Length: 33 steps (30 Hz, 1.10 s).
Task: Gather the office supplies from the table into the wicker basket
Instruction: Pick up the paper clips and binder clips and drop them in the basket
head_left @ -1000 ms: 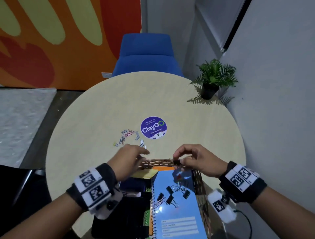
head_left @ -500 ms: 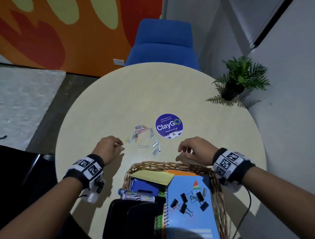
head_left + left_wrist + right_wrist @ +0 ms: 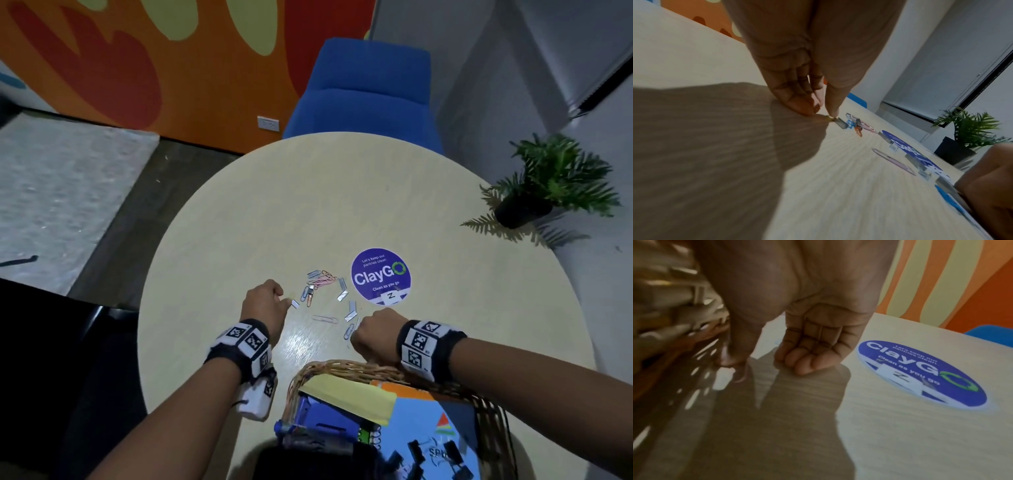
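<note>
Coloured paper clips (image 3: 322,282) and short staple strips (image 3: 342,294) lie scattered on the round table (image 3: 342,205), beyond the wicker basket (image 3: 342,366). My left hand (image 3: 282,298) is at the left of the scatter. In the left wrist view its thumb and fingertips (image 3: 823,112) press down together at a small yellow paper clip (image 3: 829,117) beside a staple strip (image 3: 840,124). My right hand (image 3: 354,334) sits at the near right of the scatter, fingers curled into the palm (image 3: 797,361) with nothing in them. Its thumb (image 3: 729,360) touches the table by a pale clip (image 3: 742,374).
The basket holds a blue notebook (image 3: 428,421) with black binder clips (image 3: 418,452), a yellow pad (image 3: 349,394), a blue stapler (image 3: 318,418) and a marker (image 3: 298,431). A round ClayGo sticker (image 3: 380,275) lies right of the clips. A potted plant (image 3: 534,192) stands far right, a blue chair (image 3: 366,89) behind.
Both hands left the basket rim and moved out over the table. The left hand has come right to the scatter's edge, the right hand left to the nearest clips.
</note>
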Motion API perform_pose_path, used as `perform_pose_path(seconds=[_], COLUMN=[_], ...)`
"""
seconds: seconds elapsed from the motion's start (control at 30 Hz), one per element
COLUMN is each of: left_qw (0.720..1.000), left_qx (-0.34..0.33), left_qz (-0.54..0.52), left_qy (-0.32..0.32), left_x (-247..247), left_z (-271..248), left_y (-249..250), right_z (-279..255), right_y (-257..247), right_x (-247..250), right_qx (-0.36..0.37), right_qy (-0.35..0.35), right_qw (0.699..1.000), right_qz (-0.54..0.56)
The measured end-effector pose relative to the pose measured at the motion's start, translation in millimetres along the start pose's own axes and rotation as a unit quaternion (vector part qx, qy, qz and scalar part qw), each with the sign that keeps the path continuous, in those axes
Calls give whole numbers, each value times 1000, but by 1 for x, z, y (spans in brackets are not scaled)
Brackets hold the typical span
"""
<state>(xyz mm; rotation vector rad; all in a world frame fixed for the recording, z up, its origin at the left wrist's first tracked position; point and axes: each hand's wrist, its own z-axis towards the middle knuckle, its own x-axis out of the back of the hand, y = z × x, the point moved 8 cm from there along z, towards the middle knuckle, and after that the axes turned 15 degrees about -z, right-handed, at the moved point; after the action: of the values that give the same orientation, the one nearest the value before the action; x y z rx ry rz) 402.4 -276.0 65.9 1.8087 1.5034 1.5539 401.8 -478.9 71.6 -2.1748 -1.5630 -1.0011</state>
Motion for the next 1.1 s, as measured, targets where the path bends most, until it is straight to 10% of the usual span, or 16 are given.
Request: perform_pose_path(seconds=[0.43,0.67,0.87,1.1], left_qw=[979,978,939,865], left_qx=[-30,-94,-199,-303], left_qz=[191,95,9,150], left_qy=[-72,-160,-281,-370], left_x=[-9,10,-1,-56], left_z=[7,-31,-132,-203], left_y=[6,40,112,155], right_z=[-30,-105,-159,-191], right_y=[72,79,29,-17], right_x=[-6,16,-5,-32], right_qx=[-162,-134,-78,-55], right_qy=[56,152,110,103], right_qw=[959,916,920,925], right_qz=[225,347,369,360])
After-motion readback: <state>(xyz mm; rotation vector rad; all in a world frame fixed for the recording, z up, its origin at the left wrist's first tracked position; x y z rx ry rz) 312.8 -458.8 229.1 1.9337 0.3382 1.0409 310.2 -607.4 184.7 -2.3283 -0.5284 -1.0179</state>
